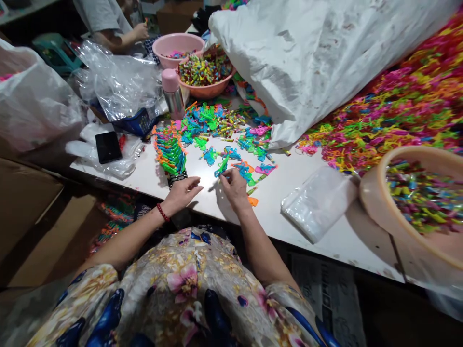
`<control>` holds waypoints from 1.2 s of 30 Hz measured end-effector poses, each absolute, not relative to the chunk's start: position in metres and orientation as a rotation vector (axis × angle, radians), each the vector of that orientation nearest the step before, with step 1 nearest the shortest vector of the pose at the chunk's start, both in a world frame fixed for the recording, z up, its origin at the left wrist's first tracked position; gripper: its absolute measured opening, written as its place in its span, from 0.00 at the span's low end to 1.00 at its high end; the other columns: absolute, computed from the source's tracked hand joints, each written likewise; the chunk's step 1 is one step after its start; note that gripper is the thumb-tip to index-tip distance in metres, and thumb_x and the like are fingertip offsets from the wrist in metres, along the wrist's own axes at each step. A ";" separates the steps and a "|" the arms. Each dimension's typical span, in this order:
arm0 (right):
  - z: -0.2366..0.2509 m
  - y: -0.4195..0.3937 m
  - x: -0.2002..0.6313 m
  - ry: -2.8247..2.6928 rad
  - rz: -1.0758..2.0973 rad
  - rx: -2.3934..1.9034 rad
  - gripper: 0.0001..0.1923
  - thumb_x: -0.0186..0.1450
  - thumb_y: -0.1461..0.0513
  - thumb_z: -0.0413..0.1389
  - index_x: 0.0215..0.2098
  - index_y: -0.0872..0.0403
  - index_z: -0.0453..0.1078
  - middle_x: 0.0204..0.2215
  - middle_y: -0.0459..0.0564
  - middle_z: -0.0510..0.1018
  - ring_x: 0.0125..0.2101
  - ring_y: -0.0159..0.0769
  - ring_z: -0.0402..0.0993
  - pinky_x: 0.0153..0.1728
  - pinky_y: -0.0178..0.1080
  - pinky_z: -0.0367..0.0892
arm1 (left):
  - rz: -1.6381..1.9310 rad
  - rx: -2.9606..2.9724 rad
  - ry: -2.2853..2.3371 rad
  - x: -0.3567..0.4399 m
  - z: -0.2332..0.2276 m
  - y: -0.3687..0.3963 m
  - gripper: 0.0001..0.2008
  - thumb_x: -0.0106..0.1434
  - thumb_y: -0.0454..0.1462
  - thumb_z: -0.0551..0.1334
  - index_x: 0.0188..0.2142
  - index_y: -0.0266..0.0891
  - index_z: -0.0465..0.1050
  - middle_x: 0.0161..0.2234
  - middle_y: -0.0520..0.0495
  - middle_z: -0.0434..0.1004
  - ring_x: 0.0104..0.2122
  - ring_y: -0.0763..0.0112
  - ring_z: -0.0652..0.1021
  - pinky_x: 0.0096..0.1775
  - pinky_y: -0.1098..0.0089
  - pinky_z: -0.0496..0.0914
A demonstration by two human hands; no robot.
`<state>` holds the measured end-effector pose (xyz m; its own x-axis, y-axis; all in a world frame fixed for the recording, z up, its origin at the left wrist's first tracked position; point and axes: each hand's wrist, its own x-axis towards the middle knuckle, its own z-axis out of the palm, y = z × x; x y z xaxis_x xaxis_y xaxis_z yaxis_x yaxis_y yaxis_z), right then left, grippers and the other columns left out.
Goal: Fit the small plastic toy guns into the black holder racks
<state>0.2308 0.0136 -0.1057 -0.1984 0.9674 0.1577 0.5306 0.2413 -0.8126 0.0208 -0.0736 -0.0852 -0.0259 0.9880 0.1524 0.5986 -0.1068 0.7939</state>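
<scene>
Right hand [235, 189] pinches a blue-green toy piece [221, 166] on the white surface [336, 236], its long axis slanting up-right, just ahead of the fingers. Left hand [182, 193] lies flat, fingers loosely spread, empty, beside the stacked toy row [169, 152].

A long white tabletop [336, 236] ran across the dim room. Flattened brown cardboard sheets [32, 212] lay on the floor to its left, and a teal plastic stool [54, 50] stood beyond, under even indoor light.
</scene>
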 end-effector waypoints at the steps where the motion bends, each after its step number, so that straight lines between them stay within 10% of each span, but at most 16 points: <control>1: -0.106 0.010 0.228 -1.816 0.835 -1.360 0.10 0.66 0.54 0.56 0.39 0.51 0.68 0.35 0.51 0.81 0.29 0.38 0.74 0.36 0.41 0.67 | 1.035 1.615 1.652 0.023 -0.088 -0.071 0.18 0.68 0.45 0.63 0.51 0.37 0.78 0.44 0.41 0.86 0.41 0.62 0.86 0.43 0.62 0.82; 9: -0.109 0.000 0.195 -1.825 1.047 -1.244 0.15 0.65 0.56 0.56 0.49 0.52 0.69 0.35 0.50 0.81 0.30 0.37 0.76 0.37 0.41 0.71 | 1.161 1.590 1.694 0.022 -0.077 -0.075 0.13 0.68 0.45 0.62 0.42 0.41 0.81 0.34 0.47 0.86 0.33 0.65 0.84 0.37 0.62 0.81; 19: -0.135 0.026 0.125 -1.572 1.371 -1.112 0.10 0.63 0.61 0.55 0.43 0.51 0.71 0.41 0.50 0.80 0.37 0.38 0.80 0.42 0.43 0.77 | 0.726 2.668 1.507 -0.058 -0.011 -0.032 0.25 0.71 0.39 0.58 0.67 0.44 0.67 0.67 0.40 0.70 0.72 0.53 0.61 0.69 0.44 0.60; 36: -0.143 0.032 0.109 -2.028 1.024 -1.161 0.14 0.62 0.63 0.50 0.44 0.52 0.73 0.37 0.54 0.82 0.42 0.46 0.79 0.47 0.44 0.72 | 0.798 2.570 1.333 -0.068 -0.033 -0.010 0.19 0.70 0.31 0.59 0.59 0.37 0.74 0.62 0.33 0.75 0.66 0.58 0.73 0.66 0.49 0.68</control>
<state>0.1092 0.0321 -0.1427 -0.4517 0.8856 0.1080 0.4390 0.3260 -0.8373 -0.0676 -0.0100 -0.0326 0.4674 0.7927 0.3915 0.7192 -0.5984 0.3530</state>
